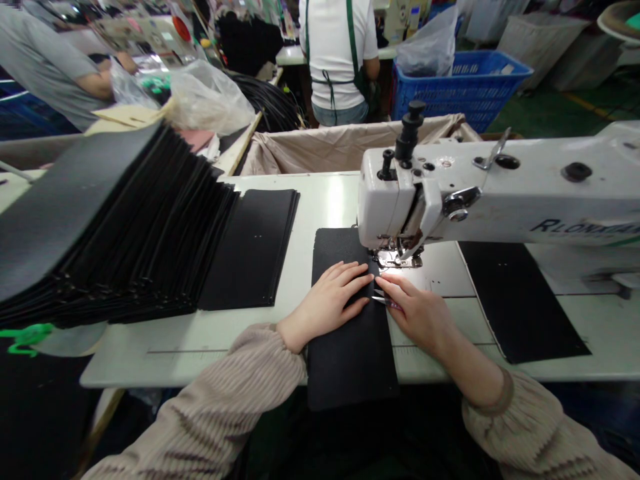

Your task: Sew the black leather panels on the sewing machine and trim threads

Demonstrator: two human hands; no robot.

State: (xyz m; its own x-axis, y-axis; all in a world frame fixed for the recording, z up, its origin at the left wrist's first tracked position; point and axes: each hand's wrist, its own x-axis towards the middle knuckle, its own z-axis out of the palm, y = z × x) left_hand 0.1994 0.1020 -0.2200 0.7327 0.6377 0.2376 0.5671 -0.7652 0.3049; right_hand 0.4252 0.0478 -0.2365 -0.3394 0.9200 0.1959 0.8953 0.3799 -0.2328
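Observation:
A black rectangular panel lies at the sewing machine, its right edge beside the presser foot. My left hand rests flat on the panel with its fingers stretched toward the needle area. Along the panel's right edge, my right hand grips small thread snips, their pointed blades showing past the fingers. The fingertips of both hands are close together just in front of the presser foot. Most of the snips' handle is hidden in my right hand.
A tall stack of black panels and a lower pile stand at the left. Another black panel lies right of the needle, partly under the machine arm. Behind are a cloth-lined bin, a blue basket and two people.

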